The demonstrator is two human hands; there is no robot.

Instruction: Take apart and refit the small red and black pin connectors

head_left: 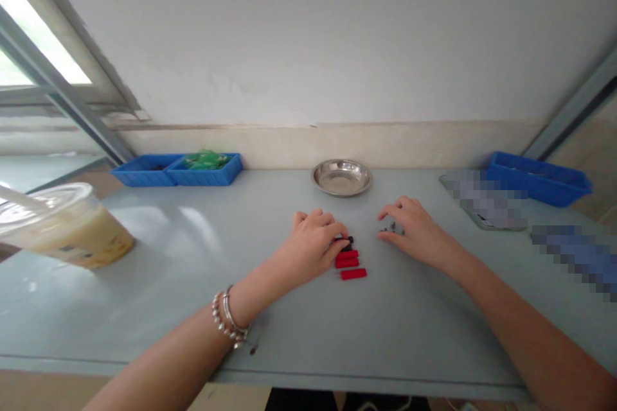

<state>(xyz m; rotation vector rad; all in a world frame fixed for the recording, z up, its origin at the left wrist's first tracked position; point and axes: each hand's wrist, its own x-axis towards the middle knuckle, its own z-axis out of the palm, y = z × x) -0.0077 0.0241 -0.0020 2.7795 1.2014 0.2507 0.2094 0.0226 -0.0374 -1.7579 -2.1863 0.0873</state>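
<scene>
Head view shows two hands [315, 241] [415, 231], three red pieces [353, 274] (one bowl [342, 187] behind).

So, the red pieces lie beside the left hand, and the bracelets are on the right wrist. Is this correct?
Not quite: the head view shows the bracelets on the left wrist, not the right. The red pieces do lie beside the left hand.

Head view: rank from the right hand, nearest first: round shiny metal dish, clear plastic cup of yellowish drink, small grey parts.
1. Small grey parts: between the right hand's thumb and fingers.
2. Round shiny metal dish: back of table, near wall.
3. Clear plastic cup: far left.
</scene>
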